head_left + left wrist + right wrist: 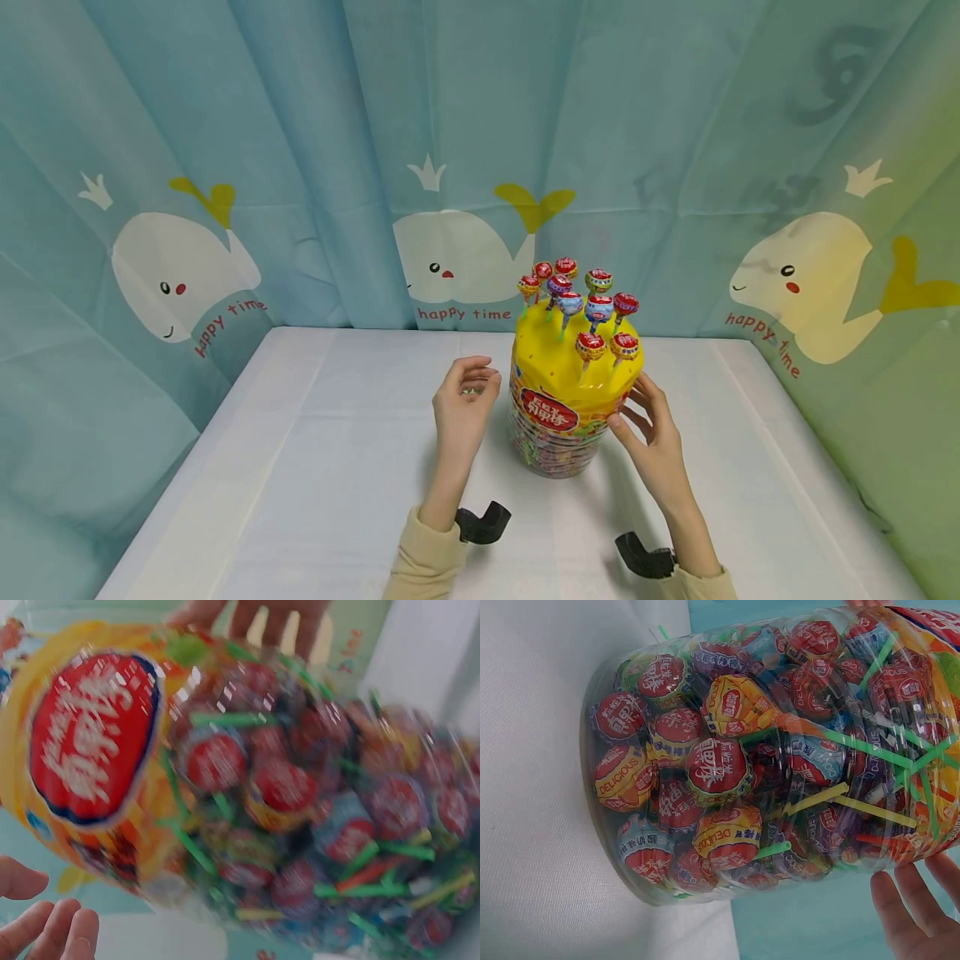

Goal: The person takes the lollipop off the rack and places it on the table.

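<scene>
Loosely spread, the right grip (660,443) touches the lollipop jar (555,446).

A tall, clear plastic jar with ribbed sides (558,450), packed with colourful wrapped sweets, stands on a white cloth-like tabletop (337,467). Ten round lollipops in bright wrappers (599,309) stick up from its bulging yellow top (543,342), above a red oval label with white characters (550,410). A person's right hand (656,429) touches the jar's right side; the left hand (461,408), fingers bent, is just beside its left. Behind hangs a blue-green curtain printed with white whales (300,125).
</scene>
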A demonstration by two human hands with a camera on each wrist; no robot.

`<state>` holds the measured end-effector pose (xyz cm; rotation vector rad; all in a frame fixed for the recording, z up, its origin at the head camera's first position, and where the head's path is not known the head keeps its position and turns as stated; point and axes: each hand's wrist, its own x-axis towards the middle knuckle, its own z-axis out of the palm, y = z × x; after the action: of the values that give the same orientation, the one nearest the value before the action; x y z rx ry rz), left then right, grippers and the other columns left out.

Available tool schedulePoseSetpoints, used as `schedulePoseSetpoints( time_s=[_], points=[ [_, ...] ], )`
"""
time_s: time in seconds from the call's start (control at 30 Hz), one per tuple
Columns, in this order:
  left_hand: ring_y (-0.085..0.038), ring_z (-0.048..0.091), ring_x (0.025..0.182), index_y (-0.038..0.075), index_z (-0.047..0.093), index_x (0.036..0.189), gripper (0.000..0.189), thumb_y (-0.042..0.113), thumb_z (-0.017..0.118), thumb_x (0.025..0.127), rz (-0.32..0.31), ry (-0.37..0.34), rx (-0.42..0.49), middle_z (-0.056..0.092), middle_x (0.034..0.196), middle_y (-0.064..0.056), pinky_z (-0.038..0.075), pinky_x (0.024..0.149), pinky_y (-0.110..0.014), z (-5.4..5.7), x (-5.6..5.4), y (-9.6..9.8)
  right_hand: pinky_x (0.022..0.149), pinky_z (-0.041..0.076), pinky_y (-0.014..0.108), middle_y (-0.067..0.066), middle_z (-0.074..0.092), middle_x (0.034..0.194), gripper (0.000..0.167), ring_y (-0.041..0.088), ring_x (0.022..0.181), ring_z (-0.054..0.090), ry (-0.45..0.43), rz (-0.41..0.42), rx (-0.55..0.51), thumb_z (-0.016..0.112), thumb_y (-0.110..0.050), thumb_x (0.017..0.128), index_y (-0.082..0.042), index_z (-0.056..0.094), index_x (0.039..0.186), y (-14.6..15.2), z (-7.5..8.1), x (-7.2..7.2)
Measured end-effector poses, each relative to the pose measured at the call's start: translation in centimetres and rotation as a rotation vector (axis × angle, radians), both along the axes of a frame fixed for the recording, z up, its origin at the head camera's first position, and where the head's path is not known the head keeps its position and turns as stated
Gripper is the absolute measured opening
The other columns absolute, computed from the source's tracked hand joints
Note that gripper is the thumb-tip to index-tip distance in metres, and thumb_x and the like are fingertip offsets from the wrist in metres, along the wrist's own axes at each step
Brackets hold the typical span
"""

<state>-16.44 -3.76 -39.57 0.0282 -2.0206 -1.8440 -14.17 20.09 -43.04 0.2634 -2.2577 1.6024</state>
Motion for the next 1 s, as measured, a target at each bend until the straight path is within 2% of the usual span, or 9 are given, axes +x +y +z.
schedulePoseSetpoints(
  time_s=[0.2, 0.37, 0.53, 0.83, 1.0],
  points=[
    [-0.019, 0.064, 0.083, 0.011, 0.067, 0.106, 0.020, 0.013, 0.071, 0.086, -0.033, 0.081, -0.029, 0.071, 0.094, -0.010, 0.050, 0.069, -0.021, 0.9, 0.9, 0.3, 0.098, 0.039, 0.007, -0.012, 0.040, 0.142, 0.070, 0.000, 0.123, 0.043, -0.001, 0.003, -0.004, 0.061, 0.000, 0.090, -0.021, 0.030, 0.149, 0.0, 0.0, 0.0],
    [-0.018, 0.064, 0.084, 0.009, 0.066, 0.108, 0.023, 0.015, 0.071, 0.087, -0.057, 0.136, -0.045, 0.071, 0.095, -0.009, 0.050, 0.070, -0.021, 2.0, 2.1, 0.7, 0.098, 0.039, 0.007, -0.013, 0.041, 0.141, 0.070, 0.000, 0.123, 0.043, -0.004, 0.004, 0.000, 0.061, 0.000, 0.090, -0.022, 0.031, 0.149, 0.0, 0.0, -0.1],
    [-0.018, 0.063, 0.087, 0.008, 0.065, 0.109, 0.024, 0.014, 0.070, 0.087, -0.105, 0.201, -0.057, 0.071, 0.095, -0.008, 0.050, 0.069, -0.022, 3.0, 3.0, 1.6, 0.098, 0.038, 0.006, -0.013, 0.040, 0.141, 0.069, -0.001, 0.122, 0.043, -0.014, -0.004, 0.008, 0.061, -0.001, 0.090, -0.022, 0.031, 0.149, 0.0, 0.0, -0.1],
    [-0.020, 0.064, 0.087, 0.005, 0.063, 0.109, 0.023, 0.009, 0.069, 0.087, -0.149, 0.371, -0.120, 0.069, 0.094, -0.009, 0.053, 0.067, -0.024, 4.0, 3.5, 2.9, 0.098, 0.038, 0.006, -0.012, 0.041, 0.141, 0.069, -0.001, 0.122, 0.043, -0.023, -0.009, 0.004, 0.061, -0.002, 0.091, -0.022, 0.030, 0.149, 0.1, 0.0, 0.0],
    [-0.020, 0.064, 0.085, 0.004, 0.062, 0.110, 0.025, 0.008, 0.068, 0.087, -0.164, 0.431, -0.141, 0.069, 0.095, -0.010, 0.053, 0.067, -0.025, 4.5, 3.6, 3.7, 0.098, 0.038, 0.006, -0.012, 0.041, 0.140, 0.069, -0.001, 0.122, 0.043, -0.022, -0.016, 0.005, 0.062, -0.002, 0.090, -0.021, 0.031, 0.149, 0.0, 0.0, 0.0]
  ],
)
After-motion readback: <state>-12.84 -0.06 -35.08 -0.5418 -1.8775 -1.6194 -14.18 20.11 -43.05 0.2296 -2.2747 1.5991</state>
